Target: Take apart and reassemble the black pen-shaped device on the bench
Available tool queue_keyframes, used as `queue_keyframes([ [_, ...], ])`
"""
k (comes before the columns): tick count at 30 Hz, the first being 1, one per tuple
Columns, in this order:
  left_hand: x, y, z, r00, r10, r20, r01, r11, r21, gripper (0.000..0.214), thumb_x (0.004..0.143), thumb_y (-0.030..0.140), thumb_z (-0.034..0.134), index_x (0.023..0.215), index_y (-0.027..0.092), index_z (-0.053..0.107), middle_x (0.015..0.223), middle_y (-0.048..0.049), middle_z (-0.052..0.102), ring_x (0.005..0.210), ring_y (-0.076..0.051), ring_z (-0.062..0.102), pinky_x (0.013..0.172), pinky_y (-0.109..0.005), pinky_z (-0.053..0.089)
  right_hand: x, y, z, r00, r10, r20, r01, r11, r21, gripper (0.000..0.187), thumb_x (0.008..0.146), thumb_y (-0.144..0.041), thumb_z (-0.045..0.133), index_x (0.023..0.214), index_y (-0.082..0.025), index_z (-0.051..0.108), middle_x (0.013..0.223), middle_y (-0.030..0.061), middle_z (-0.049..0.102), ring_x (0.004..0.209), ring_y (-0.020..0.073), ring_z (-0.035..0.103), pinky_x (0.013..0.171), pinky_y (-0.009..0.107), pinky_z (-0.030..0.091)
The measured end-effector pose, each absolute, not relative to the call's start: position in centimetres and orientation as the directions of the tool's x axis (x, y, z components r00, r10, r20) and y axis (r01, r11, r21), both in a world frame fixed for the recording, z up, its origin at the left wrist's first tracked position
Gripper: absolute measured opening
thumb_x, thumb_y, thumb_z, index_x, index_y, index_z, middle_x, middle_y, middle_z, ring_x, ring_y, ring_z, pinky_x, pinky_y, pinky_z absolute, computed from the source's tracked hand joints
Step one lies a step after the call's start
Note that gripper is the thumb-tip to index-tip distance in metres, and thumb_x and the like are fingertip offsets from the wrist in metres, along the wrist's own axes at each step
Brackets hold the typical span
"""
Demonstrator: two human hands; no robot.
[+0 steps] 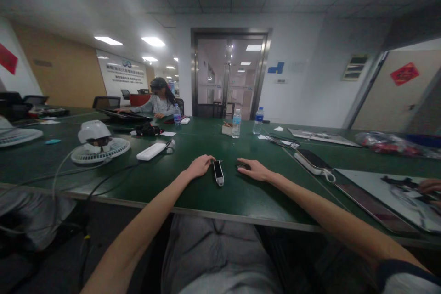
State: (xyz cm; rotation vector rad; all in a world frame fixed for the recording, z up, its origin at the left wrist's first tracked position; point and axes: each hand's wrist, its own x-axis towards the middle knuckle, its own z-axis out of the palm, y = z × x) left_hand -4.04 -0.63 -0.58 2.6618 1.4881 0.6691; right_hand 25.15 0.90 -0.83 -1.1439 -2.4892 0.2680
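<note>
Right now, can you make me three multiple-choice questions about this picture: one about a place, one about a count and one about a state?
1. What lies on the green table between the person's left hand and right hand?
A. A mobile phone
B. A black-and-white handheld device
C. A white desk fan

2. How many clear plastic water bottles stand on the table?
A. One
B. Two
C. Three

3. How do the person's two hands lie?
A. Palm down on the table
B. Lifted high above the table
C. Palm up

Answers:
1. B, because the device lies on the table between the two hands.
2. C, because three bottles stand across the far part of the table.
3. A, because the backs of both hands face up, with the fingers low at the table.
</note>
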Motion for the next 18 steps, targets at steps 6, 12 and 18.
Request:
queue_keyframes([
  [6,-3.5,-0.4,0.2,0.538,0.783,0.314,0.776,-0.605,0.178,0.029,0.091,0.019,0.034,0.109,0.019,0.055,0.095,-0.0057,0.058,0.087,-0.016,0.054,0.08,-0.029,0.044,25.1,8.0,1.1,-0.422,0.851,0.313,0.828,0.502,-0.25,0.052,0.092,-0.045,0.03,0.13,-0.015,0.048,0.132,0.0084,0.05,0.122,0.0237,0.045,0.104,0.035,0.032],
  [12,-1.9,0.5,1.1,0.593,0.781,0.195,0.779,-0.618,0.104,0.027,0.09,0.024,0.037,0.113,0.026,0.051,0.104,-0.0054,0.054,0.087,-0.017,0.057,0.074,-0.028,0.046,22.0,17.5,0.4,-0.327,0.927,0.182,0.93,0.35,-0.11,0.045,0.09,-0.03,0.035,0.131,-0.017,0.046,0.131,0.01,0.05,0.12,0.0241,0.047,0.099,0.034,0.037],
  [18,-1.3,0.5,1.6,0.616,0.771,0.16,0.776,-0.629,0.045,0.027,0.091,0.03,0.035,0.114,0.027,0.048,0.104,-0.0055,0.053,0.08,-0.018,0.059,0.066,-0.028,0.046,19.4,20.9,-1.4,-0.383,0.911,0.151,0.915,0.396,-0.074,0.038,0.085,-0.021,0.04,0.119,-0.02,0.058,0.12,0.009,0.059,0.108,0.0217,0.056,0.091,0.032,0.043],
])
